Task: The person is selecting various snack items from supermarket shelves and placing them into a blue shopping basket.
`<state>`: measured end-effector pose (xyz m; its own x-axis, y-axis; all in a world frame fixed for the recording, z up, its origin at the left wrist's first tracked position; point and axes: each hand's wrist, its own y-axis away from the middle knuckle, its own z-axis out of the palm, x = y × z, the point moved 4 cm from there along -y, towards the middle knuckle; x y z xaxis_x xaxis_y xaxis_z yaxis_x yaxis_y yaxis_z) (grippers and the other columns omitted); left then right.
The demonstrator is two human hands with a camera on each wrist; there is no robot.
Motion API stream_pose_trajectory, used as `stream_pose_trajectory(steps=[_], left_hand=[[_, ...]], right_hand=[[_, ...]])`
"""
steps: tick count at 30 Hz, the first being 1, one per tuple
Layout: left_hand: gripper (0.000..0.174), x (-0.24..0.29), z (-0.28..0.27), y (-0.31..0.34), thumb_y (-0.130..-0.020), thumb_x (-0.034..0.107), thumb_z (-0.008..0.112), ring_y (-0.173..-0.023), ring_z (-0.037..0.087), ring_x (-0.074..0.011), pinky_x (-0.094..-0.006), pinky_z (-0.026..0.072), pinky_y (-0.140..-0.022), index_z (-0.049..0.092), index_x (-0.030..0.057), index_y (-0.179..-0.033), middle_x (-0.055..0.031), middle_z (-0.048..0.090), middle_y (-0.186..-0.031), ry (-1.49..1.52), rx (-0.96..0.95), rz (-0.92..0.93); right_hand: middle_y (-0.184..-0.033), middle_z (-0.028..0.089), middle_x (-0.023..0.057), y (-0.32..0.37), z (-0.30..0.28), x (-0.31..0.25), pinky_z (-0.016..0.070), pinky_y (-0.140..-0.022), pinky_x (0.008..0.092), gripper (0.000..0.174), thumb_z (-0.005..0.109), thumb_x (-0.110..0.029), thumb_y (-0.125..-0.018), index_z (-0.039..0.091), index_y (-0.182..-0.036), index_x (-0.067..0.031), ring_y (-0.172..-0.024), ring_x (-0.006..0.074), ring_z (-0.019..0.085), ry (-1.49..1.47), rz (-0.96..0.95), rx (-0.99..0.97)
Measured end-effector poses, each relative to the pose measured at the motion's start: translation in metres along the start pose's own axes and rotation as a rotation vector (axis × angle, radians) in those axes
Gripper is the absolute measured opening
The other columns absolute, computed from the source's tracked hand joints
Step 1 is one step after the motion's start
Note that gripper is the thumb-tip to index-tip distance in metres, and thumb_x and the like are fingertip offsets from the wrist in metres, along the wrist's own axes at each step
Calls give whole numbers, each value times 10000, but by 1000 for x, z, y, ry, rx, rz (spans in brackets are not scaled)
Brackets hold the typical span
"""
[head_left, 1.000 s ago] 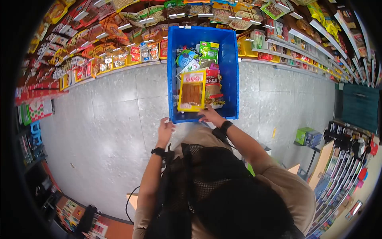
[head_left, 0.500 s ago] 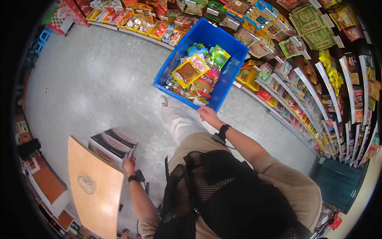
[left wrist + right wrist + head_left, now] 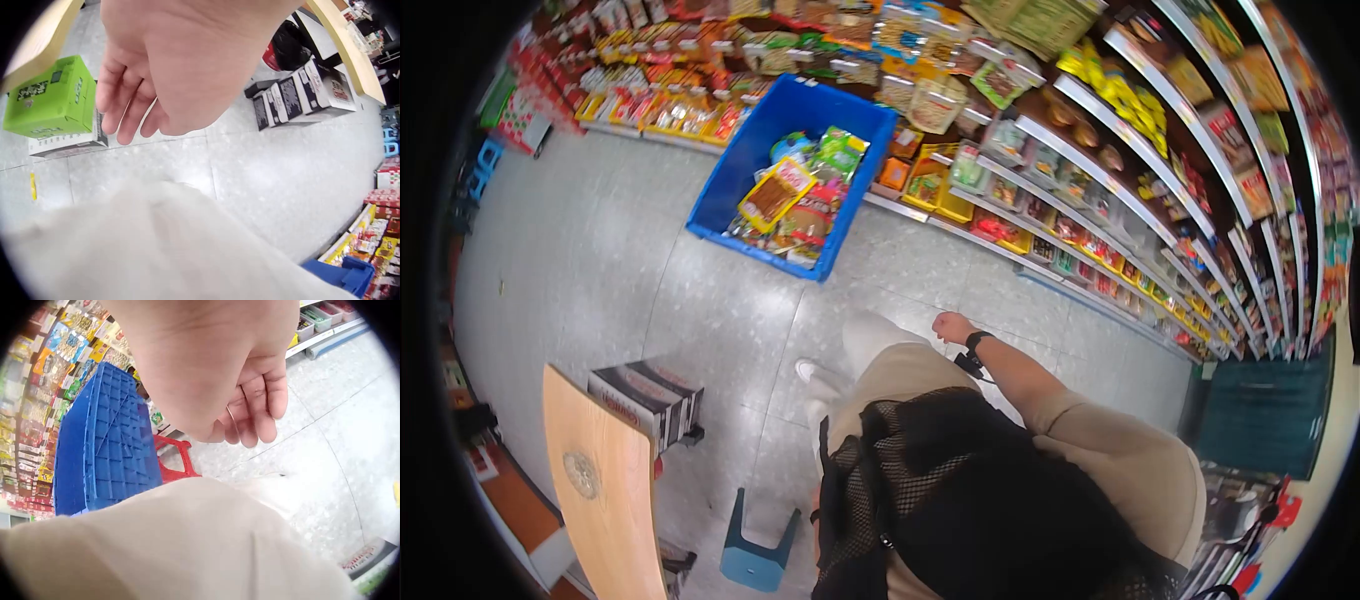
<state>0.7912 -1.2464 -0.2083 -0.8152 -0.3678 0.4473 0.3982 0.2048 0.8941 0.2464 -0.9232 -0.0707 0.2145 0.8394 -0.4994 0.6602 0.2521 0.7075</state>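
Right hand (image 3: pixel 215 372) hung empty, fingers loosely bent. Left hand (image 3: pixel 165 65) also held nothing, fingers slack. Ahead and left of right hand, well apart, stood one blue crate (image 3: pixel 735 182). Inside lay at least four packets: one yellow-edged packet (image 3: pixel 777 196) on top, one green packet (image 3: pixel 840 152), one red-labelled packet (image 3: pixel 808 223), one blue packet (image 3: pixel 791 148); rest overlapped, uncountable. Left wrist view showed one green box (image 3: pixel 53 100) near left hand, above one pale box (image 3: pixel 69 145).

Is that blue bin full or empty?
Neither: the bin is partly filled. Packets lie inside it, below the rim, with bare blue wall showing beside them.
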Motion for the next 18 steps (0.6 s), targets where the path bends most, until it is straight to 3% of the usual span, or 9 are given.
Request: stream_pose_trajectory(steps=[4,6,8,10,12,14,15,18], left_hand=[[325,65,15,-28,-925,319,482,-746,605,-194,-308,466,-612,584,74,-1112,-103,645,-918,415,111,114],[357,104,26,-34,-949,332,460,-739,601,-171,-285,459,-597,571,63,-1156,-102,648,-937,462,169,247],[394,151,55,-11,-940,334,486,-749,595,-189,-281,458,-616,540,56,-1213,-111,650,-993,492,294,281],[410,177,99,6,-948,303,431,-885,593,-234,-326,466,-718,492,77,-1285,-130,610,-1138,426,373,277],[432,169,163,24,-949,296,407,-959,587,-256,-348,469,-772,466,88,-1323,-137,585,-1218,378,366,292],[449,143,227,55,-942,315,414,-972,577,-257,-347,467,-778,463,89,-1327,-130,577,-1235,350,274,344],[427,129,253,68,-936,302,432,-914,590,-243,-331,467,-722,484,79,-1296,-129,598,-1175,346,288,288],[362,93,327,76,-919,264,484,-740,628,-201,-283,467,-552,548,47,-1202,-127,661,-996,332,309,172]], right_hand=[[-739,683,109,-37,-13,98,532,-593,334,257,520,-238,-814,653,-843,-19,-595,192,654,125,-116,-71],[-714,679,112,-26,-39,107,528,-622,363,301,477,-238,-801,663,-751,-7,-616,222,670,81,-112,-71],[-717,682,114,-33,-64,127,530,-631,363,303,485,-242,-797,675,-785,-6,-613,219,666,6,-130,-97],[-728,682,121,-46,-98,154,529,-629,358,284,497,-226,-797,674,-844,-8,-615,227,663,-44,-157,-95],[-731,681,124,-47,-126,192,529,-627,355,273,509,-215,-795,667,-871,-5,-615,234,659,32,-201,-101],[-761,680,137,-37,-159,242,527,-637,379,262,534,-222,-796,675,-869,-13,-646,255,658,-149,-178,-34],[-789,672,135,-27,-179,266,532,-648,396,235,559,-206,-801,674,-869,-12,-682,265,659,-205,-114,-32],[-815,660,133,-39,-206,368,538,-648,402,207,563,-183,-813,671,-852,-11,-718,274,663,475,-539,65]])
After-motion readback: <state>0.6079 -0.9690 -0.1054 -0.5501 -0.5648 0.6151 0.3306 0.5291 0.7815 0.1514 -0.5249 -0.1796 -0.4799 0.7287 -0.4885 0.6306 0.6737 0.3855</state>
